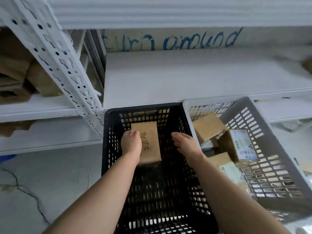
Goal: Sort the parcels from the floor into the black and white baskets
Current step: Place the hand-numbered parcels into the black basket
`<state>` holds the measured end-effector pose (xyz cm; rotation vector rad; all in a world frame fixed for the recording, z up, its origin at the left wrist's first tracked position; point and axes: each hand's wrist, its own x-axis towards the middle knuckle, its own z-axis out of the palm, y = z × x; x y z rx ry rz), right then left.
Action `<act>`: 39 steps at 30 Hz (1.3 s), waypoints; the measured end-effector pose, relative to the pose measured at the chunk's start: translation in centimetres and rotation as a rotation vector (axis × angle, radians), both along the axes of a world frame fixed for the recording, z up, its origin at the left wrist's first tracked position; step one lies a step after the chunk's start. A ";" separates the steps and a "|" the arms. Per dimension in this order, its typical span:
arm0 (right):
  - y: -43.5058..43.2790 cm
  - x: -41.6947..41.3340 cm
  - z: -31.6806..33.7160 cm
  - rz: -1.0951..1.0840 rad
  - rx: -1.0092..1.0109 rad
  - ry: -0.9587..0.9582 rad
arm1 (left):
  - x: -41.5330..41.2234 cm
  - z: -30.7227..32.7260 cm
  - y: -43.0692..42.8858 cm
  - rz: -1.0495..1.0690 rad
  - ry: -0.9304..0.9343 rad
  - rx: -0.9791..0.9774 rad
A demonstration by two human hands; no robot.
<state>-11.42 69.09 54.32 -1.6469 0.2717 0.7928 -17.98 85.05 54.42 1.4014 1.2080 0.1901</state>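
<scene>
White metal shelving spans the upper frame as I reach both arms into the black basket at centre. My left hand curls its fingers over the left edge of a brown parcel marked in pen, low inside the basket. My right hand, just beside it, is loosely spread and holds nothing. Held by one edge only, the parcel could tilt and land on a corner, or catch in the slotted wall. Other parcels lie in the white basket at right.
</scene>
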 end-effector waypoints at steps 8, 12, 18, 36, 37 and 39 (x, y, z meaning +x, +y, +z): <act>-11.5 -1.2 6.6 -0.248 0.055 -0.164 | 2.0 6.9 -10.7 -0.133 -0.204 -0.061; -20.8 -2.7 8.9 -0.379 0.082 -0.216 | 2.8 9.0 -19.3 -0.233 -0.269 -0.101; -37.7 -7.6 9.5 -0.620 0.088 -0.234 | 0.7 10.2 -35.7 -0.403 -0.272 -0.122; -79.8 -26.8 5.8 -1.195 -0.022 -0.064 | -8.9 6.9 -81.8 -1.078 -0.057 -0.313; -81.3 -26.9 5.4 -1.216 -0.023 -0.058 | -8.6 6.4 -83.6 -1.097 -0.036 -0.314; -84.5 -26.7 4.8 -1.264 -0.020 -0.031 | -7.8 5.5 -87.2 -1.138 0.016 -0.327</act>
